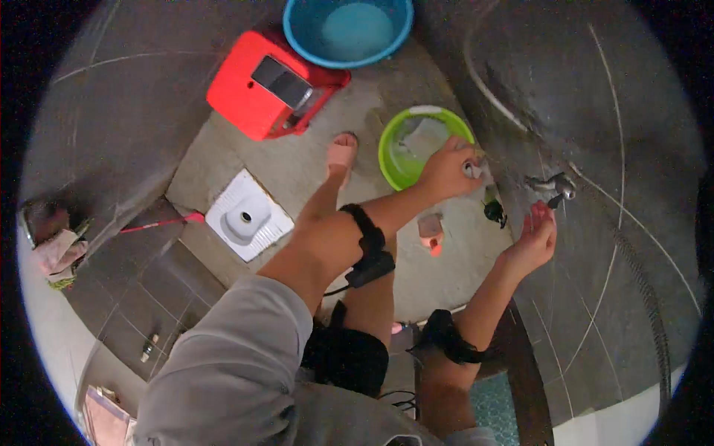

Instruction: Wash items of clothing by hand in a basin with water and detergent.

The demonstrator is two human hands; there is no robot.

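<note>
My left hand [449,170] grips a small whitish, see-through object [476,167] by the right rim of a green basin [386,159]. It looks like a cup or bottle, partly hidden by my fingers. Whitish cloth [425,136] lies in the basin. To the right, my right hand [536,237] is raised with its fingertips at the lever of a metal wall tap [558,185]. No object shows in that palm, and I cannot tell whether the fingers press the lever.
A red plastic stool [245,83] with a dark phone-like slab [281,81] stands near a blue basin [293,36]. A white squat toilet [245,216] is set in the floor at left. A pinkish bottle [430,231] and a dark green-black item [493,211] lie near the basin.
</note>
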